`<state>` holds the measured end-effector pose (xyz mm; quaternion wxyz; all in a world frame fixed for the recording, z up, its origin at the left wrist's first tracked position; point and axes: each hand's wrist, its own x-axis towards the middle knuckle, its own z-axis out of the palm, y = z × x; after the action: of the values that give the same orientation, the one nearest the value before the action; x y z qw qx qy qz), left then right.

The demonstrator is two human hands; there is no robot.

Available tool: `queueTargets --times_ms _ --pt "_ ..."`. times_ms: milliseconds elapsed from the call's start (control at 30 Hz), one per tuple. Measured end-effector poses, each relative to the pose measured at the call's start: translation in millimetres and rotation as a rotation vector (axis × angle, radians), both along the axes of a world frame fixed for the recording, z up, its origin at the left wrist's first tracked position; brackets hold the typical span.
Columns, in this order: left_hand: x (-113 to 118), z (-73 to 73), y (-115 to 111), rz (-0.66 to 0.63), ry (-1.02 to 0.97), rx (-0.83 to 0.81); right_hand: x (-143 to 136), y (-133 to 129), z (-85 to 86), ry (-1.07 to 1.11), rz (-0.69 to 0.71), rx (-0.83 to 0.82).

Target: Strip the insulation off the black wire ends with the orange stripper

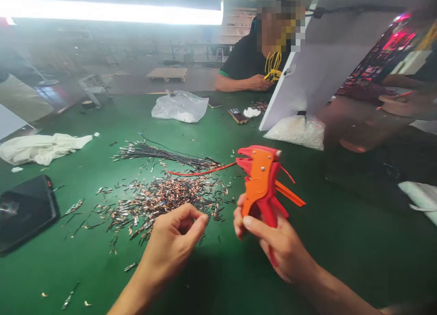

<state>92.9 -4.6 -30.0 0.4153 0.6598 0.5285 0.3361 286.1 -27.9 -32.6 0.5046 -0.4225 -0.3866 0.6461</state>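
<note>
My right hand (pixel 278 242) is wrapped around the handles of an orange and red wire stripper (pixel 261 174), held upright above the table with its jaws facing left. A thin red wire (pixel 201 171) runs leftward from near the jaws; whether they grip it I cannot tell. My left hand (pixel 179 235) is closed, thumb against index finger, and anything between them is too small to make out. Just beyond it lies a loose pile of short wire scraps (pixel 167 196) with copper and black pieces. Behind the pile rests a bundle of black wires (pixel 164 155).
A dark tablet-like object (pixel 27 215) and white cloth (pixel 44 149) lie at left on the green table (pixel 218 287). Farther back are a clear plastic bag (pixel 180 106), a phone (pixel 238 115), a leaning white panel (pixel 307 64) and a filled bag (pixel 297 131). A person (pixel 239 60) opposite holds yellow wires.
</note>
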Motion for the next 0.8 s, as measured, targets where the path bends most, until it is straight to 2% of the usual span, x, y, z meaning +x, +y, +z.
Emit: queueTargets --times_ms 100,167,233,300,400,467,567,667,800 --pt "-7 2.9 1 0.166 0.059 0.308 8 -4 -2.3 0.265 0.231 -0.116" --pt "-8 6.9 -1 0.275 0.097 0.474 8 -8 -11.2 0.324 0.312 -0.162" --pt "-8 9.4 -4 0.357 0.130 0.573 2 -11 -21.5 0.366 0.348 -0.179" --pt "-6 9.4 -7 0.385 0.159 0.662 -7 -13 -28.6 0.414 0.352 -0.183" --pt "2 8.6 -14 0.307 0.258 0.740 -20 -15 -28.5 0.499 0.324 -0.180" --pt "9 10.4 -19 0.237 0.288 0.730 -26 -16 -23.1 0.545 0.329 -0.209" --pt "15 15.4 -26 0.147 0.176 0.633 -29 -16 -13.8 0.574 0.390 -0.239" --pt "14 15.7 -28 0.035 0.092 0.507 -31 -12 -9.1 0.577 0.368 -0.232" --pt "13 7.0 -32 0.051 0.068 0.384 -27 -5 -11.7 0.535 0.296 -0.240"
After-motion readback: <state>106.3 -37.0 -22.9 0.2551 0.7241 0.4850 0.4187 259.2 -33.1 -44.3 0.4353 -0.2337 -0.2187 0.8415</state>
